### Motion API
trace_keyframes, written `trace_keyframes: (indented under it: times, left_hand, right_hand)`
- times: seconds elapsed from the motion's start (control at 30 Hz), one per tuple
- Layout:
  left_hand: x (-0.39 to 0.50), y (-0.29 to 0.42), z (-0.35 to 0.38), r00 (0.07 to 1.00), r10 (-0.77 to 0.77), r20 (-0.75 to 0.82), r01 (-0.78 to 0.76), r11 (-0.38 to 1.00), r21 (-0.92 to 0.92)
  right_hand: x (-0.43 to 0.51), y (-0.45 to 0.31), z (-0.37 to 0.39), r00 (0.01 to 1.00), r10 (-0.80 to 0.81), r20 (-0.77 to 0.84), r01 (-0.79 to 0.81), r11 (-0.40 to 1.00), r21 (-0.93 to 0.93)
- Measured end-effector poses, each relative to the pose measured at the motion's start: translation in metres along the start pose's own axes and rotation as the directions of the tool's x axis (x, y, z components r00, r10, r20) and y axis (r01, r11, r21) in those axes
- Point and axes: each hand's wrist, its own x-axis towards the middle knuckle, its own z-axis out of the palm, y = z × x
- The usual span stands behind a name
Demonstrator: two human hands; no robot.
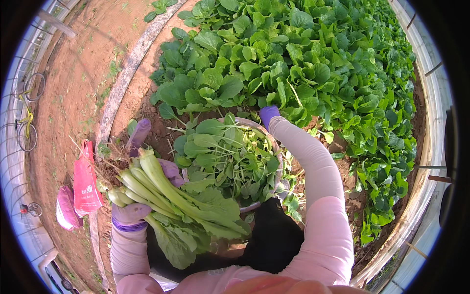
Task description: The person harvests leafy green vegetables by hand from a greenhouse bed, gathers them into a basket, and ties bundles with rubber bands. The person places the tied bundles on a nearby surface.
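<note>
My left hand, in a purple glove, grips a bunch of leafy greens. Their pale stems and brown roots point up and left, and the broad leaves hang toward my lap. My right hand, also gloved in purple, reaches past the far rim of a round tub to the near edge of a bed of leafy green plants. Leaves hide its fingertips, so its hold is unclear. The round tub stands before me, filled with picked leaves.
A red bag and a pink bundle lie at left beside a long pale strip along the soil. Farther left, a yellow bicycle stands by the greenhouse wall. Loose leaves lie right of the tub.
</note>
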Motion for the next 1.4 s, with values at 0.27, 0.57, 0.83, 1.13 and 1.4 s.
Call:
trace_keyframes:
  times: [0.27,0.57,0.83,1.13,1.4]
  left_hand:
    - [-0.022,0.001,0.001,0.99,0.004,0.142,-0.02,0.994,0.109]
    - [-0.014,0.009,0.008,0.912,0.249,0.324,-0.278,0.96,0.045]
    - [-0.041,0.028,-0.014,0.909,0.386,0.154,-0.391,0.92,-0.001]
    - [-0.047,0.035,-0.02,0.94,0.327,0.102,-0.336,0.938,0.086]
    - [-0.026,0.016,-0.003,0.928,0.27,0.258,-0.296,0.953,0.068]
  right_hand:
    - [-0.075,-0.023,-0.181,0.948,-0.04,-0.315,0.146,0.936,0.32]
    - [-0.168,-0.063,-0.321,0.983,-0.181,-0.033,0.059,0.141,0.988]
    - [-0.122,-0.065,-0.282,0.991,-0.05,0.123,-0.065,0.628,0.776]
    - [-0.104,-0.106,-0.148,0.998,0.024,0.058,-0.024,1.0,-0.007]
    - [-0.101,-0.077,-0.237,0.985,0.135,-0.106,-0.002,0.628,0.778]
